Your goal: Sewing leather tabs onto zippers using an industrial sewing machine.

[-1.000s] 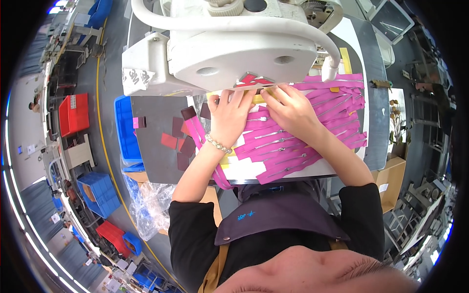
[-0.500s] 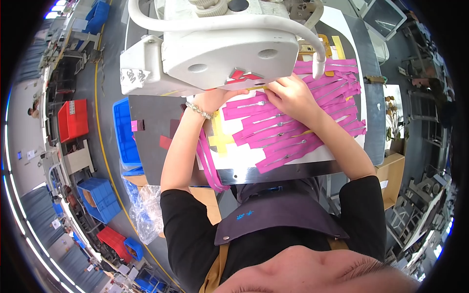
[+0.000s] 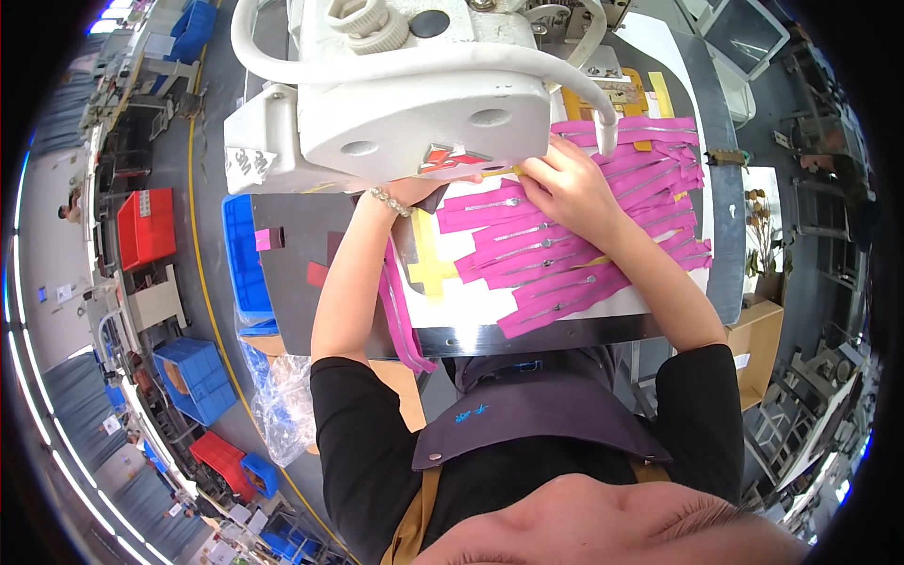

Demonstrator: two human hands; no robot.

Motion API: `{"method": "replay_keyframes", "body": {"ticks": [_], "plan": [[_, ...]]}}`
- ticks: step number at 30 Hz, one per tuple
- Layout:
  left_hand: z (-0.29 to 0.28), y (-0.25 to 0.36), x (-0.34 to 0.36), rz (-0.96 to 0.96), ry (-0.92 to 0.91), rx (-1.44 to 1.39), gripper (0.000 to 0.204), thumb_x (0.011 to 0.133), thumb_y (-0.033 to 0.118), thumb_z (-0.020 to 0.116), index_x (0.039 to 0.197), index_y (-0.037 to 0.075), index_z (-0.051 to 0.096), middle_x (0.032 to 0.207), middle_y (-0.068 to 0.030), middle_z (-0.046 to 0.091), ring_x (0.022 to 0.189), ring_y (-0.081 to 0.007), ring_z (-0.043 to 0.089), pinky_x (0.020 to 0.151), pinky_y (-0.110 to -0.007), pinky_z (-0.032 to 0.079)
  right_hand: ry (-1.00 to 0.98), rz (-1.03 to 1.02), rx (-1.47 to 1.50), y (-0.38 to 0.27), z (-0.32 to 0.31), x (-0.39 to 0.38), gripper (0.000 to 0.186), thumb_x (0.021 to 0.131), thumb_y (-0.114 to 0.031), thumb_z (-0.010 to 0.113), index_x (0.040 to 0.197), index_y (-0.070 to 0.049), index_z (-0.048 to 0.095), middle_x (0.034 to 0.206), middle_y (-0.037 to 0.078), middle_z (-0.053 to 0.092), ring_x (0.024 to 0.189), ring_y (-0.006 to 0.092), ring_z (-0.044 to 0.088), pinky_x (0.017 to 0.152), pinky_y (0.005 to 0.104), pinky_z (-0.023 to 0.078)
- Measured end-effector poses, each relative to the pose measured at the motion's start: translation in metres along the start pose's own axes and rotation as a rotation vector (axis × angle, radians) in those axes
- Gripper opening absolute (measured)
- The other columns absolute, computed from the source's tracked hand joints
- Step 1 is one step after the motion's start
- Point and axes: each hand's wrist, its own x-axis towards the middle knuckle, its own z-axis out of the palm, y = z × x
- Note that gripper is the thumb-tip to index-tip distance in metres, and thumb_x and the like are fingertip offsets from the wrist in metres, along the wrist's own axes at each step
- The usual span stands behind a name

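My left hand reaches under the white sewing machine head, its fingers mostly hidden beside a dark piece. My right hand is at the head's lower edge with fingers bent at a yellow edge; what they hold is unclear. Pink zipper strips with silver teeth and sliders spread beneath and right of my right hand on a white board with yellow tape. Another pink strip hangs past the table's front edge by my left forearm, near a red patch.
The metal table has a blue bin on its left. A plastic bag and red crate lie farther left. A cardboard box stands right, a screen back right. Distant people work at benches.
My left hand has moved back and left, its fingers now mostly hidden under the machine head. My right hand has shifted slightly right, still at the head's lower edge.
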Motion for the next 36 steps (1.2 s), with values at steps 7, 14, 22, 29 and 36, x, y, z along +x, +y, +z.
{"method": "replay_keyframes", "body": {"ticks": [7,14,22,29,36], "plan": [[0.006,0.023,-0.021,-0.212,-0.036,0.163,0.046,0.077,0.045,0.071,0.101,0.007,0.068,0.096,-0.0074,0.067,0.093,-0.0212,0.061,0.082,-0.033,0.046,0.001,0.015,0.0,-0.002,-0.002,-0.001,0.018,0.071,-0.006,0.067,0.084,-0.004,0.056,0.104,0.011,0.061,0.097,0.028,0.061,0.079,0.0362,0.051],[0.012,0.057,-0.04,-0.137,0.023,0.452,0.061,0.073,0.05,0.07,0.113,0.005,0.06,0.108,-0.0131,0.06,0.104,-0.0302,0.053,0.091,-0.042,0.035,-0.044,0.071,0.012,-0.021,-0.005,-0.016,0.016,0.072,-0.007,0.067,0.085,-0.004,0.058,0.104,0.011,0.061,0.1,0.0289,0.06,0.087,0.0388,0.049],[0.023,0.069,-0.05,-0.132,0.12,0.629,0.063,0.076,0.05,0.065,0.117,0.003,0.054,0.113,-0.0133,0.056,0.108,-0.0308,0.047,0.093,-0.043,0.028,-0.051,0.062,0.015,-0.021,-0.004,-0.02,0.021,0.071,-0.005,0.071,0.088,-0.001,0.062,0.104,0.014,0.061,0.098,0.0312,0.06,0.09,0.0415,0.049],[0.026,0.077,-0.052,-0.04,0.203,0.706,0.054,0.077,0.042,0.066,0.113,0.004,0.056,0.107,-0.0113,0.057,0.102,-0.0293,0.05,0.086,-0.041,0.037,-0.101,0.043,-0.07,-0.026,-0.012,-0.015,0.024,0.072,-0.011,0.072,0.092,-0.003,0.062,0.104,0.013,0.061,0.1,0.0305,0.059,0.093,0.0426,0.046],[0.025,0.081,-0.052,0.03,0.274,0.728,0.051,0.07,0.038,0.071,0.107,0.006,0.058,0.101,-0.0072,0.053,0.093,-0.0242,0.05,0.08,-0.038,0.039,-0.015,0.059,-0.23,-0.006,-0.02,0.001,0.028,0.073,-0.02,0.071,0.094,-0.006,0.059,0.103,0.008,0.06,0.099,0.0265,0.057,0.09,0.0404,0.044]]}}
